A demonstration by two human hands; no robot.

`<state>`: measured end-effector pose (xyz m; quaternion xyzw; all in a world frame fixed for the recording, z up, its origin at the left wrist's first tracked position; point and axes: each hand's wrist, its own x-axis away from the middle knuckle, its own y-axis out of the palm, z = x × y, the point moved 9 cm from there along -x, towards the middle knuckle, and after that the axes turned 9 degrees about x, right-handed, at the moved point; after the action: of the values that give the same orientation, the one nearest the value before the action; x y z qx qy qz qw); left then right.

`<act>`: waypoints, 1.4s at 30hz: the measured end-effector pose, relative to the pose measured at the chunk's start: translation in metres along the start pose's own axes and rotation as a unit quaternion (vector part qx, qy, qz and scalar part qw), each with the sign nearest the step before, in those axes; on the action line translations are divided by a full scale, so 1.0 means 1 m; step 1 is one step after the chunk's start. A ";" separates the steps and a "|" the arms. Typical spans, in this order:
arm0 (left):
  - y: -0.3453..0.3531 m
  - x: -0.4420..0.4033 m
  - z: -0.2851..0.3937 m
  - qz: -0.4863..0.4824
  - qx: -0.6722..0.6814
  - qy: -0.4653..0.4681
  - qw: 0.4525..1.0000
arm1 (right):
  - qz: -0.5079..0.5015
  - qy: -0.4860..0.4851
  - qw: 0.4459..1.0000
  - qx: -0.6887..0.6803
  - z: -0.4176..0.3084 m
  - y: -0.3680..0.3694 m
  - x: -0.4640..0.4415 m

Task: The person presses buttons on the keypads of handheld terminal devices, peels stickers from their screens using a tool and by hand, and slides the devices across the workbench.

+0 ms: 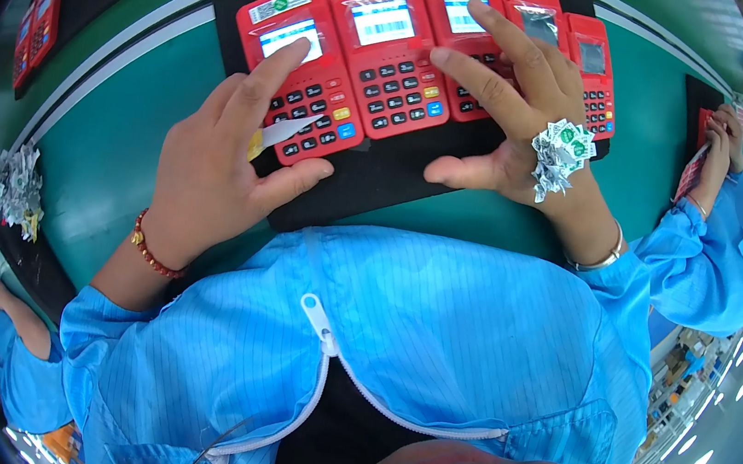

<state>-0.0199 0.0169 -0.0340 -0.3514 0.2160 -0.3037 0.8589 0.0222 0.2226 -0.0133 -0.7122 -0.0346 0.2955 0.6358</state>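
Several red card terminals with black keys and small screens lie side by side on a black mat [371, 162]. My left hand [219, 148] is over the leftmost terminal [319, 96], index fingertip at its lit screen, fingers apart. A whitish strip [289, 129] and a bit of yellow show beside that hand; whether it grips them is unclear. My right hand [521, 111] spreads over the third terminal [459, 11], between it and the second terminal [388, 58], fingers apart. A bunch of crumpled green-and-white stickers [560, 155] clings to the back of my right hand near the wrist.
At the left are two more red terminals [39, 29] on a black mat and a crumpled sticker pile [16, 184]. A co-worker's hands [720, 150] hold a red device at the right. Another person's arm [22, 319] shows at the lower left.
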 end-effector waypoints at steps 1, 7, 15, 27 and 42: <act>0.001 0.000 0.001 -0.013 0.001 0.008 1.000 | 0.002 -0.003 1.000 -0.005 -0.004 -0.001 0.000; -0.015 -0.001 0.013 -0.012 0.067 0.027 0.997 | -0.067 0.026 0.993 0.091 -0.009 0.013 0.001; 0.005 -0.011 0.035 -0.075 -0.009 0.054 0.996 | -0.084 0.029 0.991 0.103 -0.007 0.015 0.002; 0.005 -0.011 0.037 -0.103 -0.014 0.027 0.994 | -0.081 0.023 0.991 0.103 -0.009 0.015 0.003; 0.006 -0.010 0.028 -0.099 -0.017 0.030 0.995 | -0.072 0.034 0.992 0.098 -0.010 0.017 -0.001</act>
<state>-0.0082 0.0402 -0.0180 -0.3764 0.2111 -0.3935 0.8117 0.0205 0.2099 -0.0289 -0.6517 -0.0347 0.2263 0.7231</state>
